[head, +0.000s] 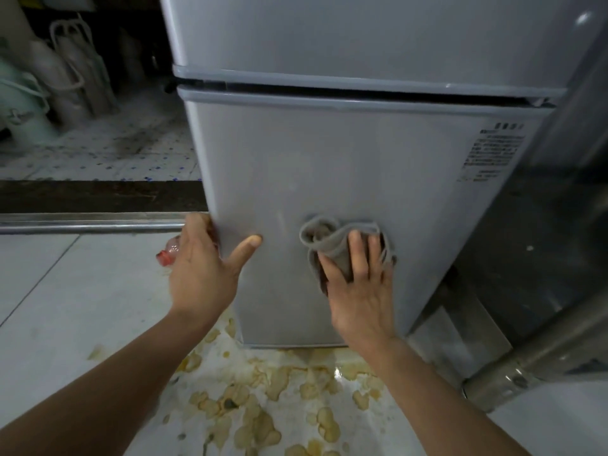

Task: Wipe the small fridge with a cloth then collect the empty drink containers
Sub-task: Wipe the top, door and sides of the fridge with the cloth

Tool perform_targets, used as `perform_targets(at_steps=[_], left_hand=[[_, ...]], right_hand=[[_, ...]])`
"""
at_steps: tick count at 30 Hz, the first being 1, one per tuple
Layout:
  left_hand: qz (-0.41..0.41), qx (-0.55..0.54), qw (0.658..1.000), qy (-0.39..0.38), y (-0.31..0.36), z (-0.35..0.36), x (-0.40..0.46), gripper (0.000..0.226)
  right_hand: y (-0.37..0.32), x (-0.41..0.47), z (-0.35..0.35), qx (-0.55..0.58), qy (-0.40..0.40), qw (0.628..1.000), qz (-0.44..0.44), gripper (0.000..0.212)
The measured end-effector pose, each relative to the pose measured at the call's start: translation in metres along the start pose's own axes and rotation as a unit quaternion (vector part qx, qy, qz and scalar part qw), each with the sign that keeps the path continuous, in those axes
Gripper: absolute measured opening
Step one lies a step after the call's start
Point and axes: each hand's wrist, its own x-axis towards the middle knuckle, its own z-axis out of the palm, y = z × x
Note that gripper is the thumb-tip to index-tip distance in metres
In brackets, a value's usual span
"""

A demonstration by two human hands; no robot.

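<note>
The right hand (360,291) pressed a grey cloth (332,248) flat-fingered against the fridge (329,166) door. At nine o'clock, the left hand (204,271) gripped the door's edge.

We have one view only, a wide-angle camera worn on the head. It looks forward and steeply down from close in front of the fridge (329,166), whose lower door fills the middle. Both forearms enter from the bottom edge. The floor (65,307) lies below and left; the dim upper left corner is blurred, perhaps bags. Straight edges bow near the borders.
</note>
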Motion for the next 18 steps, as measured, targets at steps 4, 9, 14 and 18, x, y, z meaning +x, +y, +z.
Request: perform_targets(at_steps=[4,9,14,18], left_hand=[[-0.001,0.001,1.000,-0.006,0.000,-0.001,0.000,0.052],[0.002,-0.016,0.999,-0.048,-0.014,-0.005,-0.006,0.042],[0.005,-0.084,0.989,-0.119,-0.028,-0.014,-0.010,0.052],[-0.039,-0.178,0.969,-0.165,-0.035,-0.026,-0.010,0.057]], right_hand=[[0.005,0.073,-0.016,0.010,0.124,0.992,-0.015,0.057],[-0.004,0.033,0.001,-0.035,0.089,0.989,-0.117,0.051],[-0.007,0.010,-0.004,-0.074,-0.024,0.964,-0.255,0.066],[-0.032,0.083,-0.029,-0.057,0.042,0.978,-0.195,0.061]])
